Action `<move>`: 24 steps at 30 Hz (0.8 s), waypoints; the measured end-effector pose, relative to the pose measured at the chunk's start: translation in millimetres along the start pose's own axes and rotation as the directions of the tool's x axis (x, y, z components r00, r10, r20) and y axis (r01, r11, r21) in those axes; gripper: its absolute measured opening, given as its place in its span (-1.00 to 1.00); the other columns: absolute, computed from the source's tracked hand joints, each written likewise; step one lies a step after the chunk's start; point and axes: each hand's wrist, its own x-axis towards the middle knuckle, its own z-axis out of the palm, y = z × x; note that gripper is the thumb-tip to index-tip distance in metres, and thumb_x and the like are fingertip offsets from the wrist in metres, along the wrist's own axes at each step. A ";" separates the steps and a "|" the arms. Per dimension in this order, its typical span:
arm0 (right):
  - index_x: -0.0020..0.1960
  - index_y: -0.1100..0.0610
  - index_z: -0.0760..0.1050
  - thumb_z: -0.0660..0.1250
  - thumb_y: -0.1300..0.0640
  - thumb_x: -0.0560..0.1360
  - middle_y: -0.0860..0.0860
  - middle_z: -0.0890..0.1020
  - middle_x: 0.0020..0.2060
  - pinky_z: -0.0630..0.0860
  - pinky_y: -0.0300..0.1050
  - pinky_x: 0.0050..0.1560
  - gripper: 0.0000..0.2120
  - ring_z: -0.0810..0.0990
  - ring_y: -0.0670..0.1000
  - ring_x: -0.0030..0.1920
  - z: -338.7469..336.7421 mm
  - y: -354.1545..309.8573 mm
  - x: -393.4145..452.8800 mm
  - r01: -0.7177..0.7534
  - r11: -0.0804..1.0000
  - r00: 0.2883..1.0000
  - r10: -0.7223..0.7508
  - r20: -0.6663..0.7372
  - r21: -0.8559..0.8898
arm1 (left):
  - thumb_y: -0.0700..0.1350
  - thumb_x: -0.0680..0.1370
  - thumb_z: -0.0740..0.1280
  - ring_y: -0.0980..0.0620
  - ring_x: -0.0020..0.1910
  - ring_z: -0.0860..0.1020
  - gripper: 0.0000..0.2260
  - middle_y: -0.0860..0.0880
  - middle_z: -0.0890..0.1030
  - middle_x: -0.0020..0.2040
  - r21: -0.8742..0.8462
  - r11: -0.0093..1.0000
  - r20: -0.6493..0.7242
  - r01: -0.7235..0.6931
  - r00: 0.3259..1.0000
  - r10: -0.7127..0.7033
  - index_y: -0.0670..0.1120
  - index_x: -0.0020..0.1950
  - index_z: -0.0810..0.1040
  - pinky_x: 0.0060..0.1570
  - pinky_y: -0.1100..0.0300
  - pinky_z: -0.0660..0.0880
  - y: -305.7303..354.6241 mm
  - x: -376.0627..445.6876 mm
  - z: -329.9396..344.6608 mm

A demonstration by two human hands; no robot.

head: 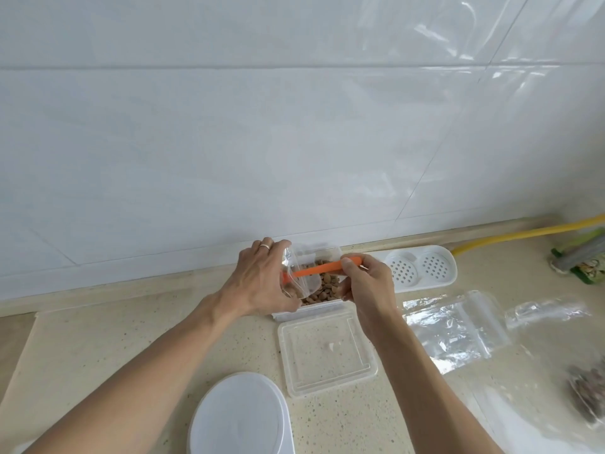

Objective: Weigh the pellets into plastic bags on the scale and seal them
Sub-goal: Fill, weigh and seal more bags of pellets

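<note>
The left hand (262, 283) grips a small clear plastic bag (299, 276), fingers curled round its mouth, holding it over the clear tub (314, 306) of brown pellets (322, 290) that stands near the back edge of the desk (131, 322). The right hand (363, 283) pinches the handle of an orange scoop (322, 268), whose other end reaches into the open bag. The tub's clear lid (327, 352) lies flat on the desk just in front of the tub. A white scale (239, 417) with a round top sits at the front edge of the desk, under the left forearm. Behind the right hand, along the back edge, lies a white tray (422, 268) with two round perforated discs. To the right of the lid, empty clear bags (455, 326) lie flat on the desk, and a bag already holding pellets (586, 394) lies toward the right edge. A yellow hose (523, 234) runs along the back right corner.
</note>
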 end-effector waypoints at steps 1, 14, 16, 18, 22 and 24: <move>0.03 0.27 0.54 0.25 0.25 0.61 0.26 0.59 -0.25 0.41 -0.16 -0.39 -0.88 0.45 -0.03 -0.49 0.9 -0.4 -0.4 -0.017 0.999 1.000 0.017 0.012 0.045 | 0.18 0.25 0.46 -0.01 0.21 0.30 -0.10 -0.01 0.33 0.19 -0.057 0.998 -0.001 -0.004 1.000 0.004 -0.04 0.48 0.14 0.26 0.10 0.26 1.2 -0.1 -0.7; 0.01 0.14 0.58 0.30 0.27 0.60 0.09 0.57 -0.41 0.44 -0.20 -0.44 -0.90 0.54 -0.02 -0.46 -0.2 -31.5 -8.5 0.370 0.916 0.900 -0.312 0.305 -0.155 | 0.08 0.29 0.55 0.11 0.27 0.31 -0.10 -0.03 0.28 0.32 -0.415 0.892 -0.082 0.176 0.970 -0.230 0.01 0.48 0.12 0.10 0.25 0.31 -17.4 -11.6 7.2; 0.01 0.12 0.59 0.31 0.26 0.59 0.05 0.59 -0.39 0.45 -0.22 -0.43 -0.90 0.56 -0.04 -0.45 2.1 -36.0 -9.3 0.404 0.896 0.881 -0.326 0.341 -0.186 | 0.07 0.29 0.55 0.08 0.29 0.32 -0.09 -0.04 0.28 0.33 -0.417 0.891 -0.096 0.181 0.966 -0.242 -0.01 0.48 0.10 0.10 0.24 0.32 -17.0 -11.0 6.1; 0.00 0.11 0.60 0.32 0.25 0.59 -0.01 0.59 -0.39 0.45 -0.24 -0.41 -0.90 0.57 -0.04 -0.45 3.8 -39.3 -10.3 0.428 0.881 0.877 -0.351 0.329 -0.200 | 0.07 0.29 0.56 0.11 0.21 0.33 -0.06 -0.04 0.29 0.32 -0.427 0.884 -0.101 0.190 0.962 -0.255 -0.01 0.49 0.07 0.06 0.25 0.32 -15.7 -10.8 5.2; 0.01 0.11 0.60 0.33 0.26 0.58 -0.05 0.60 -0.41 0.43 -0.26 -0.42 -0.90 0.56 -0.03 -0.45 4.9 -41.4 -11.9 0.452 0.878 0.878 -0.406 0.256 -0.159 | 0.09 0.27 0.57 0.06 0.24 0.34 -0.01 -0.05 0.32 0.30 -0.405 0.892 -0.125 0.200 0.955 -0.270 0.01 0.52 0.03 0.11 0.18 0.37 -17.7 -12.1 5.8; 0.02 0.14 0.60 0.32 0.26 0.58 -0.01 0.60 -0.40 0.43 -0.25 -0.43 -0.91 0.55 -0.01 -0.45 5.7 -41.6 -14.0 0.449 0.886 0.882 -0.418 0.217 -0.117 | 0.09 0.27 0.56 0.04 0.24 0.34 -0.01 -0.06 0.33 0.29 -0.381 0.900 -0.135 0.212 0.950 -0.281 0.00 0.52 0.03 0.12 0.15 0.39 -20.3 -13.8 6.5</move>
